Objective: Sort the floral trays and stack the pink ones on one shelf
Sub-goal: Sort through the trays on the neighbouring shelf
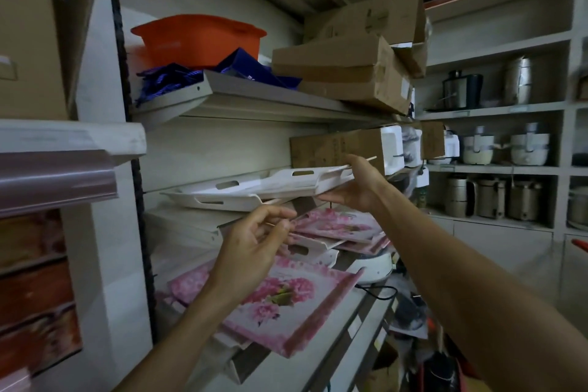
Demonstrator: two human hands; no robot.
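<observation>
Head view. A storeroom of pale metal shelves (254,99) running from left of frame toward centre right, brick-patterned wall at top right, further shelving at far right with steel pots (490,197) and white appliances (477,146).

At centre, white trays (254,188) stacked on a middle shelf, undersides and handle slots showing, right end raised. Right hand (356,188) curled around that raised right edge, thumb on top, fingers beneath: grip closed on the white trays. Left hand (254,242) just below and left, fingers curled, pinching a thin pale edge or stick; which one, not clear.

Below the hands, a pink floral tray (286,296) lying face up at lower centre on the lower shelf, overhanging its front edge; more pink floral trays (337,226) heaped loosely behind it, right of centre, tilted.

Upper shelf: orange tub (197,38) at upper left centre, dark blue bags (178,76) before it, cardboard boxes (350,67) piled to the right. Another cardboard box (331,146) directly behind the white trays. Brown carton (31,35) at far upper left.
</observation>
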